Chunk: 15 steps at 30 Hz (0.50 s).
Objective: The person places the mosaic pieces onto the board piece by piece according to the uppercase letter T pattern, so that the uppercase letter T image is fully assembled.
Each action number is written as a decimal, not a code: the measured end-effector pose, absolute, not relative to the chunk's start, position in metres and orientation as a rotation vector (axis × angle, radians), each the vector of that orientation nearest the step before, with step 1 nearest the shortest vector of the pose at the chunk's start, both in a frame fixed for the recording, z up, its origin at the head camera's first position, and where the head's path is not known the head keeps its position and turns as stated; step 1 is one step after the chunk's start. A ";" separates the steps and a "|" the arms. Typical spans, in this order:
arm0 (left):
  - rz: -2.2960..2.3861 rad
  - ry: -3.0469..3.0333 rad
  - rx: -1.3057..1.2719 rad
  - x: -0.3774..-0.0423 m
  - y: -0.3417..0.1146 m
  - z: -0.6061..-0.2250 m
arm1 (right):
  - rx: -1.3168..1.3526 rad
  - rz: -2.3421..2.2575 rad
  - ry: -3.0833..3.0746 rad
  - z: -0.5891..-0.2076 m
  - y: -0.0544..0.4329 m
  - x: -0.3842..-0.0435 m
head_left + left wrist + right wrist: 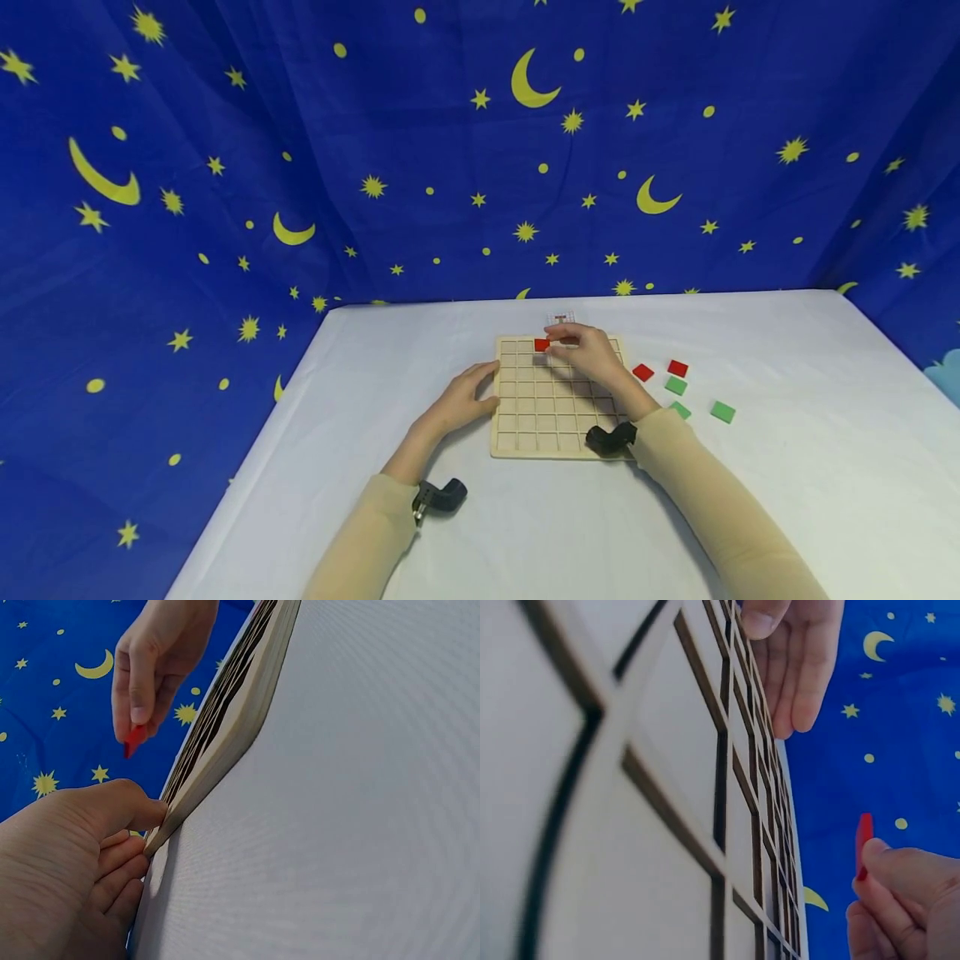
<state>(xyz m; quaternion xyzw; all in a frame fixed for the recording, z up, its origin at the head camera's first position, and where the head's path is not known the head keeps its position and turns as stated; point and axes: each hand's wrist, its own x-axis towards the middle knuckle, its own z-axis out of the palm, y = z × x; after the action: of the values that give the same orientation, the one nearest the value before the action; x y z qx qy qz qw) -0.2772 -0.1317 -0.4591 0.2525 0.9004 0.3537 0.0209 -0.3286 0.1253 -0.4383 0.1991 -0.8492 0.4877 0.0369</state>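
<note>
A pale wooden grid board (528,457) lies flat on the table. At its left edge is my left hand (461,400), thumb and fingers spread along the side. The left wrist view shows that thumb (139,806) touching the board's rim, the fingers against its edge. Over the far rows, my right hand (588,352) pinches a small red square tile (542,344) between thumb and fingertips. Seen from the right wrist, the tile (865,844) is held edge-on, apart from the board's surface, and a shadow falls on the cells below.
Right of the board lie two red tiles (678,367) and several green tiles (723,412), one partly behind the right forearm. A small printed card (560,318) sits behind the board's far edge. Blue star-patterned cloth (450,150) hangs around the white table (525,533).
</note>
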 end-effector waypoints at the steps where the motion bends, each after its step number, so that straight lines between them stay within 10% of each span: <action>1: 1.101 2.791 0.787 -0.277 -0.131 -0.459 | 0.613 1.503 -2.604 -0.440 0.125 -0.329; 15: 1.107 2.797 0.785 -0.278 -0.131 -0.461 | 0.686 1.377 -2.615 -0.462 0.125 -0.333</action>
<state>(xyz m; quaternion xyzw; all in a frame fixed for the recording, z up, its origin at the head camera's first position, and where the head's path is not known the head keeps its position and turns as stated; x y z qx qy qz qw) -0.2782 -0.1314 -0.4612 0.2525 0.8996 0.3560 0.0163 -0.3332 0.1254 -0.4617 0.2257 -0.8607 0.4532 0.0540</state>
